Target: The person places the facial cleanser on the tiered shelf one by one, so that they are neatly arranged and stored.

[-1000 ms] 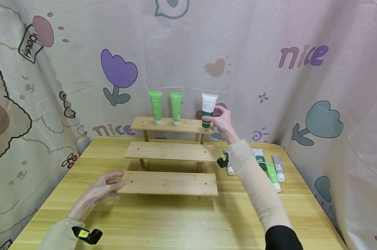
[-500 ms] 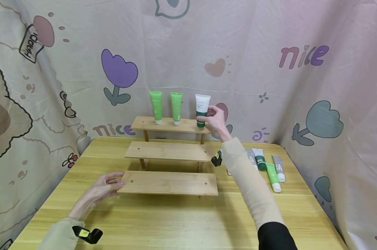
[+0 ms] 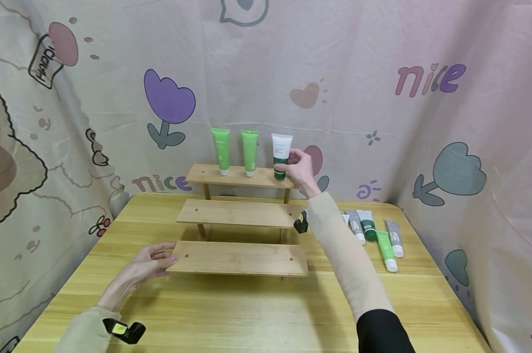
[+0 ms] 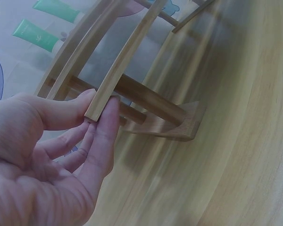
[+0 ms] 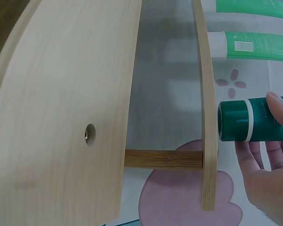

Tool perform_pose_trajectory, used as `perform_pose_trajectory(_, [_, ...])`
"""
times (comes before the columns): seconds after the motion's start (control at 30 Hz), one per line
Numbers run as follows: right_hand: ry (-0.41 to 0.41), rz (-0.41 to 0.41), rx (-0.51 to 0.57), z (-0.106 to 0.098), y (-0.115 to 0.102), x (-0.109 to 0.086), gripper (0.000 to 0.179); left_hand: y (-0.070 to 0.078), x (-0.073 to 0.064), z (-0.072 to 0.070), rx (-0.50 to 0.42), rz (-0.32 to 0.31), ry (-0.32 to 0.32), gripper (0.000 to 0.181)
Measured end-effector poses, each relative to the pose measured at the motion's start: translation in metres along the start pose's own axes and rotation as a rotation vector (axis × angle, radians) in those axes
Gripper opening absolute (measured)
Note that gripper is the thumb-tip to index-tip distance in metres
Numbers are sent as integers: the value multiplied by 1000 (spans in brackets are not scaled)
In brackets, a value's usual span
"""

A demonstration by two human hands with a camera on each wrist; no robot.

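My right hand (image 3: 300,171) grips a white and dark green squeeze tube (image 3: 282,146), cap down, at the right end of the top shelf. In the right wrist view the tube's green cap (image 5: 234,120) is right at the edge of the top board (image 5: 208,94). Two light green tubes (image 3: 222,149) stand on their white caps further left on that shelf. My left hand (image 3: 148,264) pinches the left end of the lowest step of the three-tier wooden rack (image 3: 239,258); the left wrist view shows thumb and fingers on either side of the board (image 4: 125,63).
On the table (image 3: 204,318) right of the rack lie several tubes: a grey one (image 3: 394,238), a light green one (image 3: 386,249), a white and dark green one (image 3: 367,224) and another grey one (image 3: 355,225). A patterned curtain (image 3: 257,63) hangs behind.
My right hand has moved left along the top shelf with the white and green tube, nearer the two light green tubes. My left hand has stayed on the lowest step.
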State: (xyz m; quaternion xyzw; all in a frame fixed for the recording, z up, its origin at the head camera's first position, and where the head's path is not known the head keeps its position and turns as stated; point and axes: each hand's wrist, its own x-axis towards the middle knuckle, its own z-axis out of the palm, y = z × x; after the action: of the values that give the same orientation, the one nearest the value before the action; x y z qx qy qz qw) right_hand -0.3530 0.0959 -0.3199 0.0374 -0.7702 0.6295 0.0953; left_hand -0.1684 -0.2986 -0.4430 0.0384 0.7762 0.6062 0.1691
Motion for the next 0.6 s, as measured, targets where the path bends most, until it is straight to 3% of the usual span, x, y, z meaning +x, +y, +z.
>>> perform_pose_trajectory(0.6, [0, -9, 10, 3, 6, 4, 48, 0, 0, 0, 5, -10, 3, 70])
